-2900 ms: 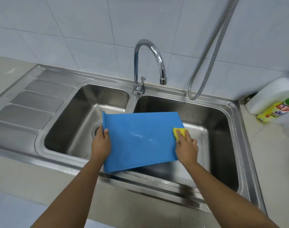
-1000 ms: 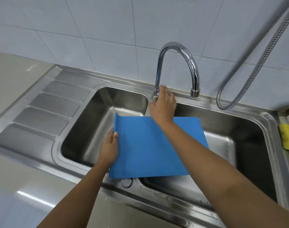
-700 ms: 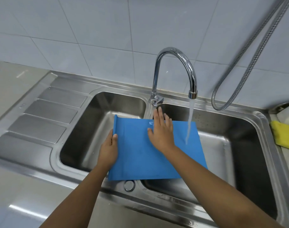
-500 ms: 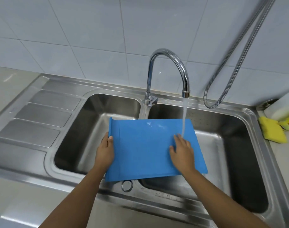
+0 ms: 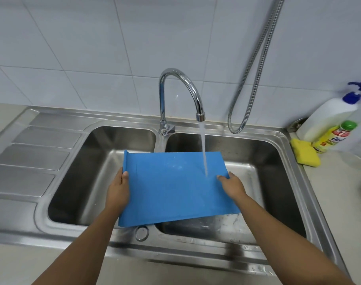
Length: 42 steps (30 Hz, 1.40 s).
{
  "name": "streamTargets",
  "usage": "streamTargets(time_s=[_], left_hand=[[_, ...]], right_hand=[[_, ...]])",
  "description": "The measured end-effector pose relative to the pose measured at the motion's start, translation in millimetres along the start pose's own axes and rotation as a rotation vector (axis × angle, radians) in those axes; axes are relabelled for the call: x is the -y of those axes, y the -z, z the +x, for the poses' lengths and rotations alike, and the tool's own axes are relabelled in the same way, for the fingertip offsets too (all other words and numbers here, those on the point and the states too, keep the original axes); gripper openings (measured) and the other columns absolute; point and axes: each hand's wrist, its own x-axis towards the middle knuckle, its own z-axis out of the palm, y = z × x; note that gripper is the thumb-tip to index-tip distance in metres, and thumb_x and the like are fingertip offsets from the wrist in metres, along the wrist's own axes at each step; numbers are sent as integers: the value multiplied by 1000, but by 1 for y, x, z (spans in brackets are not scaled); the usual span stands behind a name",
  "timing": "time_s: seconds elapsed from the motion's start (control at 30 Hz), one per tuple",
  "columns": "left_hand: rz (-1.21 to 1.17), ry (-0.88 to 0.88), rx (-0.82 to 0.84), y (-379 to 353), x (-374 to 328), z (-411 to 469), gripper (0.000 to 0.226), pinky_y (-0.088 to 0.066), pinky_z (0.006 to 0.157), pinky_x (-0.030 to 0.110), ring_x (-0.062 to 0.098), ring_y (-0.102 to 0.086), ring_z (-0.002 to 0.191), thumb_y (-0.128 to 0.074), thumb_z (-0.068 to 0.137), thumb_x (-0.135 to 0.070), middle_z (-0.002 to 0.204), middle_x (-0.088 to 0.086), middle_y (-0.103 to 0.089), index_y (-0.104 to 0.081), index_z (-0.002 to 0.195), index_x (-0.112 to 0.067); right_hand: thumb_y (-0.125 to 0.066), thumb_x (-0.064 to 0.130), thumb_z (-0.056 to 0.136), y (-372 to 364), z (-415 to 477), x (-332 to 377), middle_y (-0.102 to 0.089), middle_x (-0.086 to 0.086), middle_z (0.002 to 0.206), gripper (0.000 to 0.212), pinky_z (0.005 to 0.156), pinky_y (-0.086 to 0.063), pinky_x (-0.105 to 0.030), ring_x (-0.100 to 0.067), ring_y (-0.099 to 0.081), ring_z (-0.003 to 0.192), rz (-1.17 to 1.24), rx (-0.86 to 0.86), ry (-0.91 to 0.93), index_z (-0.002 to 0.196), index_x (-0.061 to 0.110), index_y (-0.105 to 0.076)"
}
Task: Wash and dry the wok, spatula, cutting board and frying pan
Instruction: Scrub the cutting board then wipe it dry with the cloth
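Rinsing cutting board (image 5: pixel 175 194) under tap water (image 5: pixel 204 153), left hand (image 5: pixel 119 189) and right hand (image 5: pixel 233 185) grip its sides; next, likely sweep stream across.

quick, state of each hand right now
Left hand: holding the board by its left edge.
Right hand: holding the board's right edge.

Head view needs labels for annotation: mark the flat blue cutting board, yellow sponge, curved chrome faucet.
Flat blue cutting board (image 5: pixel 175 188), head view, centre of face.
Yellow sponge (image 5: pixel 305 152), head view, top face.
Curved chrome faucet (image 5: pixel 174 72), head view, arch top.
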Motion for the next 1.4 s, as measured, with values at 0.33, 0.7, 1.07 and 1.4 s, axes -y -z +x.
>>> streamTargets(time_s=[0.33, 0.7, 1.07, 1.4], left_hand=[[-136, -5, 116, -51, -41, -20, 38, -45, 89, 37, 21, -59, 109, -30, 104, -33, 121, -1, -62, -52, 134, -25], [-394, 201, 344, -117, -70, -26, 35, -55, 84, 44, 26, -70, 95, -33, 102, -26, 106, 3, -73, -65, 114, -32], [-431, 231, 343, -126, -67, -29, 34, -55, 77, 39, 28, -67, 100, -31, 104, -25, 112, 6, -70, -62, 119, -27], [-244, 88, 71, -76, -69, -18, 38, -45, 82, 34, 25, -59, 100, -31, 104, -18, 119, 5, -64, -58, 130, -19]], right_hand=[[-63, 43, 86, 92, 6, -3, -66, 1, 111, 30, 93, -48, -36, -22, -61, 102, 282, -157, -87, 107, 22, -69], [-61, 46, 87, 168, 5, -8, -60, -8, 129, 53, 97, -45, -41, -29, -56, 115, 243, -319, -51, 128, 12, -62], [-58, 37, 92, 177, 5, 2, -63, -5, 106, 22, 87, -47, -40, -25, -58, 96, 260, -316, 36, 102, 19, -66], [-54, 16, 93, 123, -4, -17, -59, -8, 87, 21, 69, -39, -34, -24, -53, 79, 409, -124, -145, 102, 0, -63]])
